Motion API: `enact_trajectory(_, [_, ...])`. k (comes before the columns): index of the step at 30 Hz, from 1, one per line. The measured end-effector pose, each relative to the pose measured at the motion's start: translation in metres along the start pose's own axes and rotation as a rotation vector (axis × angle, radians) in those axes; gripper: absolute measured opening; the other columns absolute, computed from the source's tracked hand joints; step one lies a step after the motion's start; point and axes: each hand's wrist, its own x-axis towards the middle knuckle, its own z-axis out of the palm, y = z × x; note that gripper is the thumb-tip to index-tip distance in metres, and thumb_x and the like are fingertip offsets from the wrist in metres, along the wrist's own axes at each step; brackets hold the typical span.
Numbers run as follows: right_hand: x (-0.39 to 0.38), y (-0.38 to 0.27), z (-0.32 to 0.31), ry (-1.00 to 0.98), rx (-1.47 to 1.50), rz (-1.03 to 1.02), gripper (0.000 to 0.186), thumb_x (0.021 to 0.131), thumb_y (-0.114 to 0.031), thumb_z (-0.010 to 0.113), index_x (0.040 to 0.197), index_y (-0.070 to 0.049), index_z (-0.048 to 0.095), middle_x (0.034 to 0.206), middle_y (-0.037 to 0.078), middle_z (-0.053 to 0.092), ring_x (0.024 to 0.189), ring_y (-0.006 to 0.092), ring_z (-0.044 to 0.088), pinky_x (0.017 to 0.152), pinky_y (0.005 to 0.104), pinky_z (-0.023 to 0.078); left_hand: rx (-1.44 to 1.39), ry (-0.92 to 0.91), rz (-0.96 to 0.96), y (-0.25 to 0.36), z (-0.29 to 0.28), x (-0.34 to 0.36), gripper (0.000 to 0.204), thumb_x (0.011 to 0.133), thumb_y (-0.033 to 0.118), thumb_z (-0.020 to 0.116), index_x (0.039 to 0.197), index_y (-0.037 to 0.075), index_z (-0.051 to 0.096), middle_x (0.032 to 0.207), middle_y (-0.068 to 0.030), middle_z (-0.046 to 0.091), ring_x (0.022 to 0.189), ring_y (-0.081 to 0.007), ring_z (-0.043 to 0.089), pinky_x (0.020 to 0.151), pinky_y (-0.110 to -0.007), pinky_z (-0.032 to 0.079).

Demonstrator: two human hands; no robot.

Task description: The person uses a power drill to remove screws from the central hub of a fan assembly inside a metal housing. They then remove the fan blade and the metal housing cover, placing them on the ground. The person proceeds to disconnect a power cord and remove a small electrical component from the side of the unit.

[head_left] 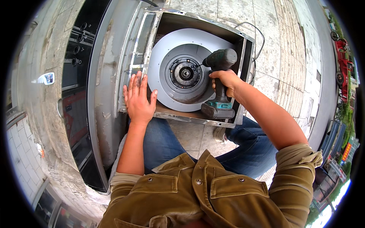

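Observation:
In front of me lies an open metal box with a grey round blower housing inside it. At the housing's centre shows a dark motor ring with a shiny hub. My right hand is wrapped round the grip of a dark cordless drill with teal parts. The drill points left, its thin bit reaching the upper right of the motor ring; whether it touches a screw is too small to tell. My left hand rests flat with fingers spread on the box's left metal edge, beside the housing.
Left of the box stands a long grey metal cabinet with a black glossy front and several knobs. A black cable loops on the paving beyond the box's right side. My legs in jeans flank the box's near edge. A red vehicle stands far right.

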Motion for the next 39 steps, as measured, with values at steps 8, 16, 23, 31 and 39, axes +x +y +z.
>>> enact_trajectory(8, [0.009, -0.001, -0.001, 0.034, -0.199, -0.010, 0.005, 0.077, -0.002, 0.061, 0.077, -0.002, 0.056, 0.063, 0.008, 0.054, 0.050, 0.0184, 0.053, 0.047, 0.0321, 0.044, -0.050, -0.020, -0.015, 0.000, -0.002, 0.002, 0.055, 0.085, 0.032, 0.059, 0.134, 0.011, 0.047, 0.144, -0.0068, 0.040, 0.135, -0.0283, 0.034, 0.110, -0.049, 0.020])
enact_trajectory(16, [0.014, -0.004, 0.001, 0.051, -0.189, 0.008, 0.004, 0.075, 0.001, 0.060, 0.071, 0.001, 0.058, 0.061, 0.010, 0.055, 0.049, 0.0200, 0.052, 0.046, 0.0336, 0.042, -0.072, -0.034, -0.023, -0.002, -0.003, 0.003, 0.054, 0.085, 0.033, 0.059, 0.133, 0.009, 0.049, 0.143, -0.0089, 0.042, 0.134, -0.0293, 0.035, 0.110, -0.050, 0.019])
enact_trajectory(23, [0.011, -0.010, 0.008, 0.054, -0.258, -0.017, 0.004, 0.074, 0.001, 0.060, 0.071, 0.001, 0.058, 0.061, 0.010, 0.055, 0.048, 0.0203, 0.052, 0.047, 0.0332, 0.042, -0.097, -0.029, -0.015, -0.004, -0.002, 0.002, 0.053, 0.086, 0.034, 0.058, 0.132, 0.010, 0.050, 0.142, -0.0094, 0.043, 0.134, -0.0297, 0.035, 0.110, -0.051, 0.019])
enact_trajectory(31, [0.015, -0.014, 0.009, 0.044, -0.282, -0.004, 0.003, 0.073, 0.002, 0.061, 0.070, 0.001, 0.059, 0.062, 0.010, 0.056, 0.049, 0.0200, 0.053, 0.047, 0.0319, 0.042, -0.121, -0.021, -0.018, -0.003, -0.004, 0.003, 0.050, 0.086, 0.033, 0.058, 0.130, 0.011, 0.052, 0.141, -0.0094, 0.044, 0.134, -0.0298, 0.036, 0.109, -0.051, 0.020])
enact_trajectory(39, [0.019, -0.017, 0.003, 0.042, -0.245, 0.006, 0.003, 0.072, 0.002, 0.061, 0.070, 0.001, 0.059, 0.061, 0.010, 0.056, 0.048, 0.0202, 0.053, 0.046, 0.0327, 0.043, -0.133, 0.006, -0.014, -0.002, -0.003, 0.002, 0.048, 0.086, 0.032, 0.058, 0.129, 0.011, 0.053, 0.141, -0.0086, 0.044, 0.133, -0.0298, 0.037, 0.109, -0.052, 0.021])
